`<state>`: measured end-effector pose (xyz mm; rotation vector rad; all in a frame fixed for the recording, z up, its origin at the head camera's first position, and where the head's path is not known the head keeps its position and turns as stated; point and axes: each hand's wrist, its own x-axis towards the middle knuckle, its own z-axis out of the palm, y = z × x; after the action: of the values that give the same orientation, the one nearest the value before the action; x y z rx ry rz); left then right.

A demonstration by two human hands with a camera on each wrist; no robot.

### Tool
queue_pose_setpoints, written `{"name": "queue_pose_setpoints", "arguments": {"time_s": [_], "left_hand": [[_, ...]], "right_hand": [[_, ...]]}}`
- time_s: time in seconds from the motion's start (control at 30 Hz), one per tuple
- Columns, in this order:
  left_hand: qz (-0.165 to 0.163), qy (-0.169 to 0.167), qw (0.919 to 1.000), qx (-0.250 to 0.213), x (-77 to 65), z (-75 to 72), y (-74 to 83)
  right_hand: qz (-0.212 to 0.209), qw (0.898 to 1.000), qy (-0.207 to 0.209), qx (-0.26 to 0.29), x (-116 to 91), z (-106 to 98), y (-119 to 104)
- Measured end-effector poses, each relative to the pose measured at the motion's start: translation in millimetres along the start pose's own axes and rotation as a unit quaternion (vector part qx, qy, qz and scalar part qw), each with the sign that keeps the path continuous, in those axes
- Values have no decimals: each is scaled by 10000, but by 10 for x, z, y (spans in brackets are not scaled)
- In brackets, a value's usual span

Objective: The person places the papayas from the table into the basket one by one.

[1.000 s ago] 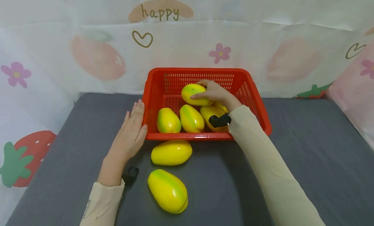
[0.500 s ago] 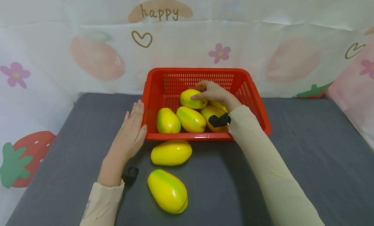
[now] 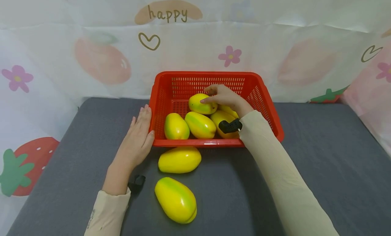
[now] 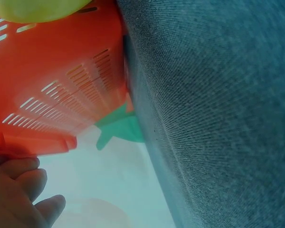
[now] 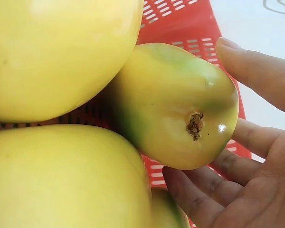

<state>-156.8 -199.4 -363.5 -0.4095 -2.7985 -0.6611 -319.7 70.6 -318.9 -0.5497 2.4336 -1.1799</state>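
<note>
A red plastic basket (image 3: 210,142) stands at the back of the table with several yellow-green papayas in it. My left hand (image 3: 134,141) lies with straight fingers along the basket's left side. In the left wrist view, the fingers (image 4: 32,183) are at its rim. My right hand (image 3: 224,96) is inside the basket, at the right of the rear papaya (image 3: 200,103). In the right wrist view, its thumb and fingers are spread loosely around the end of this papaya (image 5: 180,104). Three other papayas in front include one at left (image 3: 176,126) and a tilted middle one (image 3: 200,125).
Two more papayas lie on the dark grey tabletop (image 3: 320,154) before the basket: one (image 3: 179,160) right at its front rim, the other (image 3: 176,200) nearer me. Behind hangs a pale printed cloth (image 3: 183,56). A black strap piece (image 3: 136,183) shows at my left wrist.
The right hand has lowered the rear papaya among the others and let go of it. The middle papaya has tilted over slightly. My left hand has stayed on the basket.
</note>
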Motion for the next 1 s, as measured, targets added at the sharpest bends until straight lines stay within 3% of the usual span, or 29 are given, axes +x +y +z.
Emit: {"name": "queue_pose_setpoints", "arguments": {"time_s": [0.3,0.5,0.8,1.0], "left_hand": [[-80,-101,9999,-72,-5,8,9],[-67,-38,9999,-79,3,-9,6],[-117,-27,9999,-59,4,0,2],[-109,-41,9999,-109,14,4,0]], "right_hand": [[-58,9998,189,24,-61,-15,-40],[-382,9986,340,135,-173,-58,-158],[-774,9961,312,297,-469,-32,-226],[-1304,9906,338,242,-745,41,-266]]}}
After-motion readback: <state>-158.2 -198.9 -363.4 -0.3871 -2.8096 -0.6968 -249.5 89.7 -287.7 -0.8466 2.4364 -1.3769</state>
